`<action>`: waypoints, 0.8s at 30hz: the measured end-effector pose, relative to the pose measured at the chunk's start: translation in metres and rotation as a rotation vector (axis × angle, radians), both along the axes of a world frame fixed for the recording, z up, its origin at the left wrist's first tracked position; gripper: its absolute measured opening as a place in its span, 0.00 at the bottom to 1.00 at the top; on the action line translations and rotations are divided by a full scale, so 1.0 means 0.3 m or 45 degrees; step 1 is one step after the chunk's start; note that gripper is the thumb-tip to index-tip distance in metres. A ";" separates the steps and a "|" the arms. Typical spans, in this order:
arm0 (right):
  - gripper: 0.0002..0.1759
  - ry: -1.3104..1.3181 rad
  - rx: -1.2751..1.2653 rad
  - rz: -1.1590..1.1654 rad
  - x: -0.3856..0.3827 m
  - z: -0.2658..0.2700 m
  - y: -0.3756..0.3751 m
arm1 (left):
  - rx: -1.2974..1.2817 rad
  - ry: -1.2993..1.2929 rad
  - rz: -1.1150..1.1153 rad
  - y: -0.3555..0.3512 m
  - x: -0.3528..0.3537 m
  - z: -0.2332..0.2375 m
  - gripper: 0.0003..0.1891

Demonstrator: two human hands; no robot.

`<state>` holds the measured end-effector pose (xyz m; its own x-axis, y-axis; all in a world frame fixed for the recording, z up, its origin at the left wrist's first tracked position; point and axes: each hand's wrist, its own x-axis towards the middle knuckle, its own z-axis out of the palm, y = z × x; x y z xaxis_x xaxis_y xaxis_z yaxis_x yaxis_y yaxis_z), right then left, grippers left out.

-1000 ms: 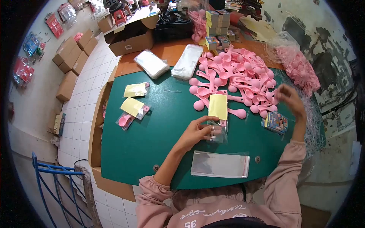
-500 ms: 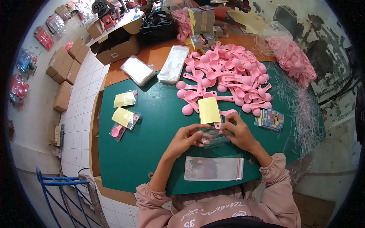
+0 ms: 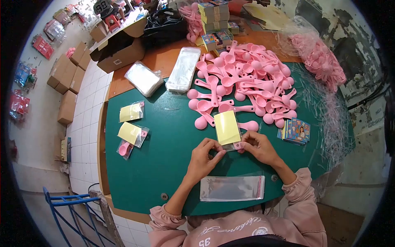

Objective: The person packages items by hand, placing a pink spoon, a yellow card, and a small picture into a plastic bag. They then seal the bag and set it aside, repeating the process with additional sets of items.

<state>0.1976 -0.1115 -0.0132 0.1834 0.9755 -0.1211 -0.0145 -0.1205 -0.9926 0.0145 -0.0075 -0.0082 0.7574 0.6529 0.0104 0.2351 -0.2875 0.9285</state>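
Note:
In front of me lies a clear plastic bag (image 3: 227,128) with a yellow card inside and the end of a pink spoon handle showing at its lower right corner. My left hand (image 3: 205,158) is closed, thumb and fingers pinched at the bag's lower left edge. At the lower right corner, by the handle's end, my right hand (image 3: 260,149) pinches the bag too. The spoon's bowl is hidden beneath the card. Nearer to me rests a stack of flat clear bags (image 3: 231,188) with a red strip at one end.
Loose pink spoons (image 3: 247,78) are heaped beyond my hands. Printed cards (image 3: 297,131) lie at right, two packed bags (image 3: 132,133) at left. Stacks of clear bags (image 3: 183,70), bundled cards (image 3: 214,24) and an open carton (image 3: 119,51) stand behind. Plastic wrap (image 3: 329,123) covers the right edge.
The clear lower end of the bag, earlier stretched out between my hands, is now folded up against the bag. Both hands have closed in on its bottom edge. The view has shifted slightly.

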 end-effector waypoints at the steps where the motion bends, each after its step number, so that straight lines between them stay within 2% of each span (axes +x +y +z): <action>1: 0.07 0.019 -0.047 -0.077 -0.009 0.007 0.005 | -0.044 0.009 0.036 0.000 0.001 -0.002 0.07; 5: 0.07 0.067 -0.062 -0.181 -0.026 0.000 0.012 | -0.041 0.067 0.075 -0.002 0.003 0.007 0.07; 8: 0.07 0.078 -0.079 -0.251 -0.037 0.001 0.013 | -0.204 0.069 0.144 -0.007 0.008 -0.005 0.07; 10: 0.07 0.085 -0.064 -0.307 -0.040 0.000 0.016 | -0.408 -0.044 0.260 -0.010 0.017 -0.002 0.08; 13: 0.07 0.022 -0.033 -0.288 -0.043 -0.006 0.014 | -0.444 -0.002 0.234 -0.010 0.013 -0.003 0.08; 17: 0.12 0.023 -0.031 -0.278 -0.051 0.022 0.017 | -0.369 0.008 0.138 -0.002 0.005 -0.017 0.10; 19: 0.18 -0.028 -0.055 -0.242 -0.052 0.034 0.017 | -0.252 -0.004 0.116 -0.004 0.005 -0.009 0.17; 23: 0.20 -0.031 -0.026 -0.238 -0.053 0.033 0.012 | -0.209 -0.087 0.142 -0.006 0.001 -0.015 0.23; 24: 0.20 -0.493 0.072 -0.253 -0.047 0.038 0.011 | -0.204 -0.085 0.146 -0.001 -0.011 0.004 0.23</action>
